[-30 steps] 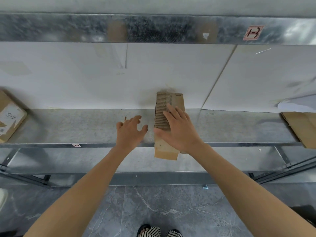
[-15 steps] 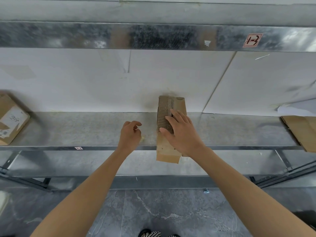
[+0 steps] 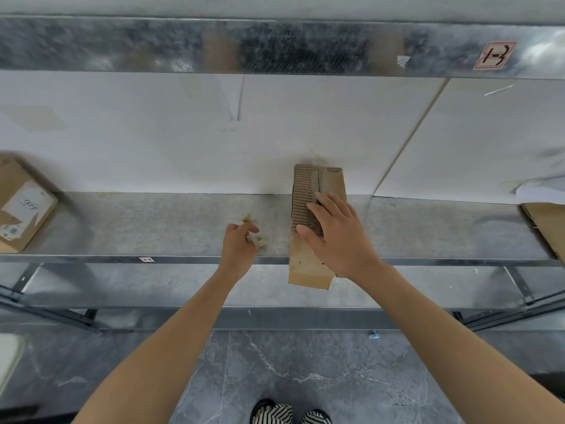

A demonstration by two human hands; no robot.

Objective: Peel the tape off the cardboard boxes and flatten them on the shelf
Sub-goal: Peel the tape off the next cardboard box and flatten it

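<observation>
A flattened brown cardboard box (image 3: 308, 268) lies on the metal shelf (image 3: 146, 228), its near end hanging over the front edge and its far end against the white back wall. Its top layer is torn, so the corrugated ribs show. My right hand (image 3: 337, 235) presses flat on the box with straight fingers. To the left of the box, my left hand (image 3: 239, 246) has curled fingers that pinch a crumpled yellowish tape scrap (image 3: 261, 242), with another bit showing above the fingertips.
A taped cardboard box (image 3: 23, 206) with a white label sits at the shelf's far left. Flat cardboard (image 3: 547, 224) and white paper (image 3: 541, 191) lie at the far right. An upper shelf beam (image 3: 275, 47) runs overhead. Striped shoes (image 3: 287, 414) stand on the grey floor.
My left hand went from spread fingers to curled, closing on the tape scrap and drawing slightly back from the box. My right hand stays pressed on the flattened box.
</observation>
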